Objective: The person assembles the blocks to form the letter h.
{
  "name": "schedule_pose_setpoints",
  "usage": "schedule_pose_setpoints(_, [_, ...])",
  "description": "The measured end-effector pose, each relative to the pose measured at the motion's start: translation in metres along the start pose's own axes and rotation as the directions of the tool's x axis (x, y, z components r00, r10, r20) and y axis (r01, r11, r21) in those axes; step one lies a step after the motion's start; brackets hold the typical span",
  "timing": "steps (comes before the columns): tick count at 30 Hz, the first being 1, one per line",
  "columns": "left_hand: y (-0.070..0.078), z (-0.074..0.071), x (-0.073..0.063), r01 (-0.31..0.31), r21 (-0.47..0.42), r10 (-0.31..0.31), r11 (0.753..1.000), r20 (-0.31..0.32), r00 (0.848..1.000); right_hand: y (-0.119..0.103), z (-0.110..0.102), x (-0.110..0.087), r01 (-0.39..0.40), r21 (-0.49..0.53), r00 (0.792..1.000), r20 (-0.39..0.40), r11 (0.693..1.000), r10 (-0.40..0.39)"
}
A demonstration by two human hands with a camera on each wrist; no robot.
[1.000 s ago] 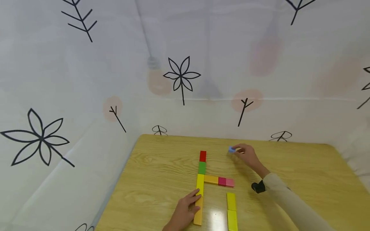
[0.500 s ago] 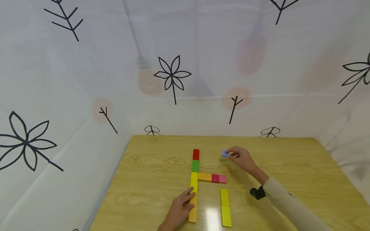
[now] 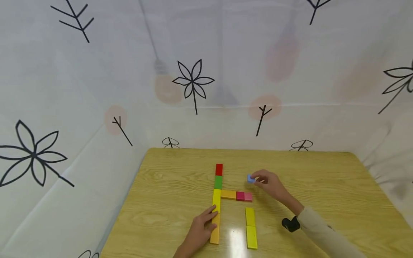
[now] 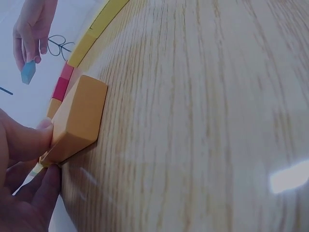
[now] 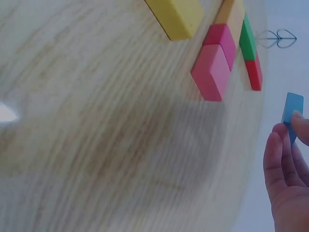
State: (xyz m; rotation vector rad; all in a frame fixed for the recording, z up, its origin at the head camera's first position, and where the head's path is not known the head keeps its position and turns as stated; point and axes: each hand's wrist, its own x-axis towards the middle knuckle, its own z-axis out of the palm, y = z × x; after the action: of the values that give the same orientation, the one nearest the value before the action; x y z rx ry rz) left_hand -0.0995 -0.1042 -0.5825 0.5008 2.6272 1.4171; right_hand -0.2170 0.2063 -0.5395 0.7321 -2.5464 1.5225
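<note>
My right hand (image 3: 272, 187) pinches a small blue block (image 3: 250, 178) between thumb and fingers, held up over the table beyond the pink block (image 3: 248, 197). In the right wrist view the blue block (image 5: 292, 108) is tilted, its lower end between the fingertips. My left hand (image 3: 200, 229) holds the near orange block (image 3: 215, 233) of a long row, thumb on one side and fingers on the other, as the left wrist view shows. Farther along that row lie a yellow block (image 3: 216, 199), a green block (image 3: 218, 182) and a red block (image 3: 219, 169).
From the yellow block a short branch runs right: an orange block (image 3: 228, 194), a crimson block (image 3: 240, 196), then the pink one. Two yellow blocks (image 3: 250, 225) lie end to end nearer me. A white patterned cloth (image 3: 226, 125) hangs behind the wooden table (image 3: 161, 200).
My right hand has brought the blue block nearer to me, toward the pink block. The left hand stays at the orange block. The head view has shifted slightly.
</note>
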Motion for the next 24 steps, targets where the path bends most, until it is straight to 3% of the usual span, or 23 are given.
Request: schedule_pose_setpoints(24, [0.003, -0.001, 0.000, 0.010, -0.005, -0.010, 1.000, 0.006, 1.000, -0.021, 0.010, -0.026, 0.015, 0.058, 0.998, 0.053, 0.998, -0.018])
